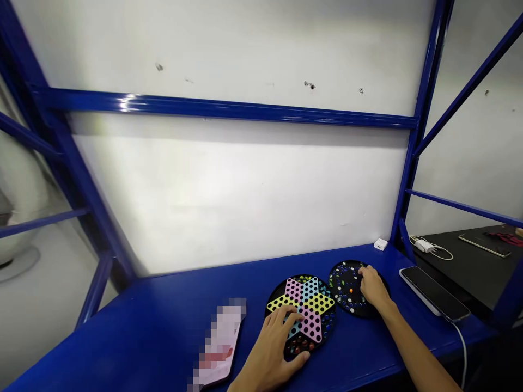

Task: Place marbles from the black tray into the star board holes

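A blue bench (163, 326) holds 2 round game boards (310, 307), a phone (433, 294), a white plug (381, 245), perhaps a blurred pouch (220, 343).

A star-patterned Chinese checkers board (311, 321) lies flat just beside a round black marble board (342, 286).

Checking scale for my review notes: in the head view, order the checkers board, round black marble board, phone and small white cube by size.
1. The checkers board and the round black marble board look alike; nearness to the camera makes ranking them unsure.
2. The phone.
3. The small white cube, clearly smallest.
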A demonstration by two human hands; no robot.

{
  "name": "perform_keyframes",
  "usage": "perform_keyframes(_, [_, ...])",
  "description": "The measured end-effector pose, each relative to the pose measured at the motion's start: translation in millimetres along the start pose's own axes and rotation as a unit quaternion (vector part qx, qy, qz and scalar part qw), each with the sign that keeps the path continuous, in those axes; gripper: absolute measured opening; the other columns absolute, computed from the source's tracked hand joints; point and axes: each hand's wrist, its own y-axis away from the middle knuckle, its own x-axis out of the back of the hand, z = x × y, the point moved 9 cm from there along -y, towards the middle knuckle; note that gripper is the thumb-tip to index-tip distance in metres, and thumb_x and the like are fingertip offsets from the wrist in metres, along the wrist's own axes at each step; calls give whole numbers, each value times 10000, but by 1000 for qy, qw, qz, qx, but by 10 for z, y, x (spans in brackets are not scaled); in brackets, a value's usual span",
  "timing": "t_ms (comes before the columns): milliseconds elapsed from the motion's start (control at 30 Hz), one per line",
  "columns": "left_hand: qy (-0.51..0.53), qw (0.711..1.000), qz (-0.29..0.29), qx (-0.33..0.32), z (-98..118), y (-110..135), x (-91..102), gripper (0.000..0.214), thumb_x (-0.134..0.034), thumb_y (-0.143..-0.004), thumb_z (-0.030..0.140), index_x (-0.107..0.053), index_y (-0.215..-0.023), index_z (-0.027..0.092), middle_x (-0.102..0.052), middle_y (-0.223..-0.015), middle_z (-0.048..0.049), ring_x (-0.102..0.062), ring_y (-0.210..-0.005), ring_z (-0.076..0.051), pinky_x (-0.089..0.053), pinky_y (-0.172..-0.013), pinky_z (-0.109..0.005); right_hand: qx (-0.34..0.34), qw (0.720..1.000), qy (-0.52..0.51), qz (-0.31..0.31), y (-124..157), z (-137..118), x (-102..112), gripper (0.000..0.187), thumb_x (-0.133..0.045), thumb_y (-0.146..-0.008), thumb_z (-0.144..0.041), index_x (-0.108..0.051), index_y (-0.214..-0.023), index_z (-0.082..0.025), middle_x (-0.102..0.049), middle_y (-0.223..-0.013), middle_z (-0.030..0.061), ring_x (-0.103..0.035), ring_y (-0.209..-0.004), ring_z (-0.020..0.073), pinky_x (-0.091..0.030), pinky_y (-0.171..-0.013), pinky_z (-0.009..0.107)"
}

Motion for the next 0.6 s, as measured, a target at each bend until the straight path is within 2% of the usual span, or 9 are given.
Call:
perform_keyframes(100, [9,1000,-6,2,3,1,-2,513,-762,-767,361,-628,-1258,296,-577,-1373,-79,-546,-1259,-327,-491,-1070,-476,39,995,-85,32,93,-75,97,291,-403,-916,-141,-661,-1033,-207,-656,-1081,94,-618,-1039,240,-433,-944,365])
perform_keyframes(233, [14,1000,-8,-4,8,1,-15,503,-754,-769,341,-626,-1252,286,-577,-1369,-81,-540,-1256,-323,-479,-1077,-471,56,980,-184,40,298,-45,175,234,-436,-932,-292,-658,-960,-222,-673,-961,66,-626,-801,212,-492,-788,340])
perform_keyframes(367, [7,1000,2,-4,5,-1,-5,499,-755,-753,317,-629,-1235,292,-592,-1342,-71,-556,-1231,-311,-485,-1067,-455,91,979,-182,-8,570,-144,165,295,-418,-950,-326,-670,-831,-228,-662,-871,68,-626,-818,228,-492,-782,354])
perform_keyframes(500, [1,1000,4,-5,-2,1,-5,495,-753,-757,326,-630,-1235,296,-592,-1342,-67,-564,-1227,-310,-492,-1061,-451,113,972,-201,-49,759,-280,143,328,-446,-958,-386,-731,-941,-223,-656,-965,91,-627,-833,229,-509,-784,358])
perform_keyframes(600, [5,1000,-6,2,-31,4,-32,504,-747,-766,327,-620,-1253,303,-578,-1362,-68,-547,-1254,-318,-475,-1083,-473,96,957,-270,-35,755,-283,188,340,-515,-918,-459,-752,-929,-217,-647,-907,86,-612,-787,229,-513,-776,374])
